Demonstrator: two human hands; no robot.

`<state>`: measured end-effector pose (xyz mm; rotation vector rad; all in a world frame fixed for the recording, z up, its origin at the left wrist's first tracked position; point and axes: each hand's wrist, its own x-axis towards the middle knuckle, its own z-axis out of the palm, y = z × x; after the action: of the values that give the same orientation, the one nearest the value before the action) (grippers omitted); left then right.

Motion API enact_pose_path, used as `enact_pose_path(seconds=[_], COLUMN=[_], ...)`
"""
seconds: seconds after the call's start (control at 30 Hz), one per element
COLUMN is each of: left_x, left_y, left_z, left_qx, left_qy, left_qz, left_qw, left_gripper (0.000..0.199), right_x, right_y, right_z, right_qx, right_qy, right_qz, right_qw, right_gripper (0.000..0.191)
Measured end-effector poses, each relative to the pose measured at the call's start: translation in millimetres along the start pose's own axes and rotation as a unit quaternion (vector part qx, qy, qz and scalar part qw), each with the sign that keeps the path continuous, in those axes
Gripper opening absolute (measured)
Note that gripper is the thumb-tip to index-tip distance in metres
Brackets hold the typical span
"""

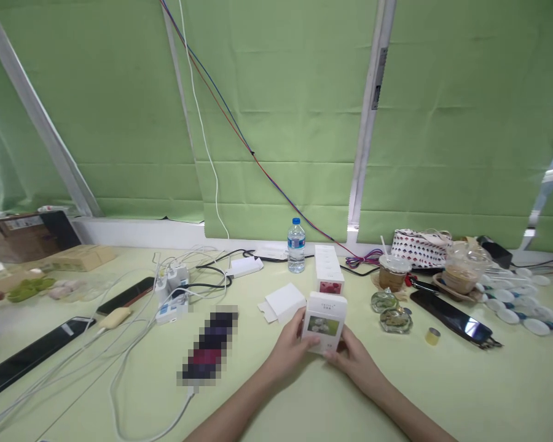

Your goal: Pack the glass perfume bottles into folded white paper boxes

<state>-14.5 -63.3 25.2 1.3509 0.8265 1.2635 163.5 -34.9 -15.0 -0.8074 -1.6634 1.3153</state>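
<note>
Both my hands hold one small white box [323,324] with a picture of white flowers on a green ground on its front. My left hand [291,344] grips its left side, the thumb across the front. On the lower right side, my right hand [356,359] closes round the box, its thumb near the bottom edge. Just behind stands a row of white boxes [329,268], the nearest with a red picture on its face. To the left, a white flattened carton [283,304] lies on the table. The contents of the held box are hidden.
A water bottle [296,245] stands at the back. Perfume bottles [395,320], a gold cap [432,336], a dark phone [456,318] and drink cups [393,273] are on the right. Left are a charging phone [209,347], a power strip [172,301] and loose white cables.
</note>
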Motion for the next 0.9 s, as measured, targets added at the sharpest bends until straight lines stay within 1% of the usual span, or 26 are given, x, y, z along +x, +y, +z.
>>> enact_pose_path(seconds=[0.07,0.13,0.2,0.27,0.3,0.33,0.37,0.43,0.47,0.53,0.57,0.63,0.7,0.73,0.8,0.9], left_x=[3.8,7.5,9.1,8.3,7.3,6.1,4.8,2.5,1.7,0.7,0.6,1.1,1.9,2.4,3.3,5.4], left_y=[-7.2,-15.3,-21.6,-23.5,-22.6,-20.7,-18.0,-12.3,-10.3,-9.4,-10.8,-16.1,-21.3,-22.6,-21.8,-15.9], left_z=[-4.2,-8.3,-10.1,-9.8,-9.5,-9.5,-10.0,-12.8,-15.0,-20.1,-22.7,-26.9,-28.8,-28.6,-26.2,-21.4], left_qx=[0.027,0.043,0.054,0.084,0.110,0.141,0.172,0.219,0.232,0.245,0.247,0.247,0.243,0.238,0.221,0.196], left_qy=[-0.003,-0.008,-0.006,0.010,0.016,0.016,0.008,-0.021,-0.034,-0.052,-0.053,-0.034,0.001,0.010,0.002,-0.033], left_qz=[-0.004,-0.017,-0.022,-0.006,0.009,0.028,0.047,0.076,0.081,0.070,0.059,0.040,0.033,0.033,0.030,0.017], left_qw=[1.000,0.999,0.998,0.996,0.994,0.989,0.984,0.973,0.969,0.966,0.966,0.968,0.969,0.971,0.975,0.980], left_gripper=[0.043,0.045,0.057,0.074,0.079,0.079,0.073,0.055,0.048,0.041,0.041,0.045,0.051,0.053,0.051,0.047], right_x=[1.4,2.6,3.1,3.0,2.8,2.6,2.5,2.6,2.7,2.8,2.7,2.1,1.3,0.8,0.0,-1.2], right_y=[3.1,3.5,2.7,2.3,2.3,2.4,2.5,2.6,2.5,2.2,2.1,2.2,2.9,3.5,4.9,6.5], right_z=[-4.0,-8.2,-10.8,-11.9,-12.3,-12.9,-14.0,-17.3,-19.6,-24.2,-26.1,-28.0,-27.3,-26.2,-24.2,-24.3], right_qx=[-0.056,-0.085,-0.103,-0.118,-0.126,-0.137,-0.150,-0.167,-0.167,-0.154,-0.144,-0.123,-0.095,-0.083,-0.070,-0.068], right_qy=[0.044,0.066,0.075,0.092,0.096,0.095,0.087,0.063,0.050,0.023,0.010,0.000,0.013,0.023,0.038,0.048], right_qz=[-0.022,-0.030,-0.036,-0.055,-0.067,-0.077,-0.083,-0.084,-0.080,-0.074,-0.076,-0.094,-0.125,-0.141,-0.168,-0.194], right_qw=[0.997,0.994,0.991,0.987,0.985,0.983,0.981,0.980,0.981,0.985,0.987,0.988,0.987,0.986,0.983,0.977], right_gripper=[0.049,0.045,0.045,0.048,0.047,0.045,0.041,0.038,0.042,0.054,0.056,0.050,0.038,0.035,0.035,0.032])
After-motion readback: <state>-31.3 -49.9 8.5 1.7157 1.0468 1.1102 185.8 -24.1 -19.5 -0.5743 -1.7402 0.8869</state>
